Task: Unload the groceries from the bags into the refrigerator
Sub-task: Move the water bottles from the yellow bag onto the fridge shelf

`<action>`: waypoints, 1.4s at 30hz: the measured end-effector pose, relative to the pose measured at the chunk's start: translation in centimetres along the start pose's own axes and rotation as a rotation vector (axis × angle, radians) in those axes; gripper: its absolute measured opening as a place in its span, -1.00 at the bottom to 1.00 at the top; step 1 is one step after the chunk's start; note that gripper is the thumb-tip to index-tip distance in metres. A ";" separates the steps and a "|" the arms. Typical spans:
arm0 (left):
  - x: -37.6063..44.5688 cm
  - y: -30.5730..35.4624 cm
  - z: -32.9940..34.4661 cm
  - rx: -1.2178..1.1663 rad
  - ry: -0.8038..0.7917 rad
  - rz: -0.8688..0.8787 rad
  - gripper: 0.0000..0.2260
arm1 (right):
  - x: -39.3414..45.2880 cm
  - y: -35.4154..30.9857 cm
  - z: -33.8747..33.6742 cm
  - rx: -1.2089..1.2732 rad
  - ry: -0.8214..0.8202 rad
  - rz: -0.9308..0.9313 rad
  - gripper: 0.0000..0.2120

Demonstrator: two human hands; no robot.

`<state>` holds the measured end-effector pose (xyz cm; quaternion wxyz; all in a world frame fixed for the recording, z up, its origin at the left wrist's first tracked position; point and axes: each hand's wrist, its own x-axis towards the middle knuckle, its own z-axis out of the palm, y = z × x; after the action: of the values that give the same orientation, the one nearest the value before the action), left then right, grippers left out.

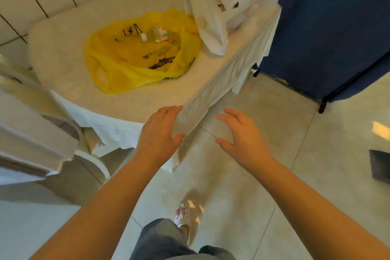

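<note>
Now both hands, left hand [160, 131] and right hand [240, 137], reach spread and empty toward the desk [63, 53] bearing a yellow bag [130, 59] and a white bag [219, 6].

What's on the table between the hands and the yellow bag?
Nothing in the head view: only bare white tablecloth lies between the left hand, the right hand and the yellow bag.

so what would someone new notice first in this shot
The bright yellow plastic bag lying flat and open in the middle of the table, with a white plastic bag standing behind it to the right. Near the bottom, the left hand and right hand reach forward, open and empty.
</note>
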<state>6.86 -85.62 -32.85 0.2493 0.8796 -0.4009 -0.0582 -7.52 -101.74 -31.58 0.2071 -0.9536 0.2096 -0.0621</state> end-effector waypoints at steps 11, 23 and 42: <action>17.3 -0.5 1.2 0.085 0.106 -0.187 -0.42 | 20.0 8.3 -2.8 0.080 -0.088 -0.189 -0.49; 28.1 1.6 2.6 0.035 0.339 -0.612 -0.43 | 42.0 11.3 -5.6 0.132 -0.246 -0.621 -0.49; 35.7 -2.5 6.8 -0.255 0.414 -0.882 -0.59 | 57.2 4.9 0.3 -0.219 -0.543 -1.429 -0.55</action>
<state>30.50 -113.11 -36.48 0.3805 0.9210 0.0773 -0.0308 42.44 -129.98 -32.14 0.0652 -0.8541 -0.5103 0.0766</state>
